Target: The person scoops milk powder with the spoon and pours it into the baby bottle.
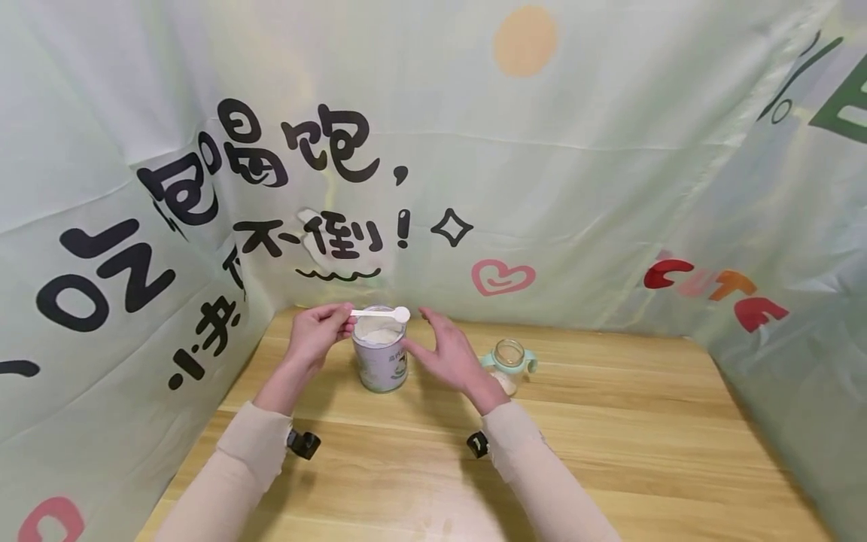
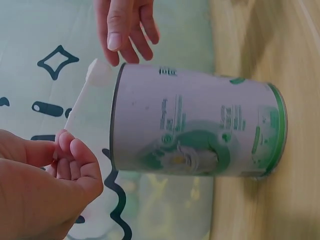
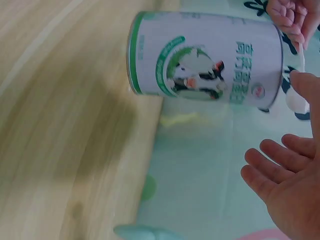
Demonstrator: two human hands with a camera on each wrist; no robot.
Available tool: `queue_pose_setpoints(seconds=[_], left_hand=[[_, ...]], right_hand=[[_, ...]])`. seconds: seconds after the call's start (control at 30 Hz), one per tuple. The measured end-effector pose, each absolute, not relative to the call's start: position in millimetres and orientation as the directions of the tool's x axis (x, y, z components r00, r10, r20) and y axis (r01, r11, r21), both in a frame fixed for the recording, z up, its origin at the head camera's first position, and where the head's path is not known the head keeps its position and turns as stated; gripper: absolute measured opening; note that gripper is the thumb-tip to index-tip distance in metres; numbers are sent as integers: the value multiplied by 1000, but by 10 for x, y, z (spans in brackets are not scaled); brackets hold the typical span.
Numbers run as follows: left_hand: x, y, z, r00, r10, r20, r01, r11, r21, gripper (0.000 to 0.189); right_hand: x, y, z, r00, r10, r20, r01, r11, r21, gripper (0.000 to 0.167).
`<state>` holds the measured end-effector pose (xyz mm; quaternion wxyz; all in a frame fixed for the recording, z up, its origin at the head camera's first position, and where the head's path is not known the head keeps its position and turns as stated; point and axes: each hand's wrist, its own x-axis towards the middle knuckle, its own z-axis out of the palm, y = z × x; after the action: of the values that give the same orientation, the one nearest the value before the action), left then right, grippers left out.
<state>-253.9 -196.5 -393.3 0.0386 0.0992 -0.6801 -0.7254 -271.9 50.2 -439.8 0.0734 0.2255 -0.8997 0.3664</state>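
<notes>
A milk powder can (image 1: 381, 369) stands upright on the table, its top off and pale powder (image 1: 381, 336) inside. Above its mouth is a white measuring scoop (image 2: 80, 102), whose handle end my left hand (image 1: 314, 336) pinches between thumb and fingers. The scoop lies roughly level, its bowl (image 1: 402, 315) pointing right; whether powder is in it I cannot tell. My right hand (image 1: 450, 352) is held beside the can's right rim, fingers spread and relaxed, gripping nothing. In the right wrist view its thumb is close to the scoop bowl (image 3: 297, 102).
Right of the can, partly behind my right wrist, stands a clear baby bottle (image 1: 509, 352) with mint-green handles (image 1: 531, 361), uncapped, with pale powder in it. Printed cloth (image 1: 582, 211) hangs behind and at both sides of the wooden table (image 1: 609, 436).
</notes>
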Motion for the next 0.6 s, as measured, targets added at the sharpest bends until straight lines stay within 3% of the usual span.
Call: queue_pose_setpoints(seconds=[0.6], left_hand=[[-2590, -1595, -3922, -986, -143, -85, -78, -51, 996, 31]], right_hand=[[-2655, 964, -4275, -903, -266, 337, -426, 646, -633, 74]])
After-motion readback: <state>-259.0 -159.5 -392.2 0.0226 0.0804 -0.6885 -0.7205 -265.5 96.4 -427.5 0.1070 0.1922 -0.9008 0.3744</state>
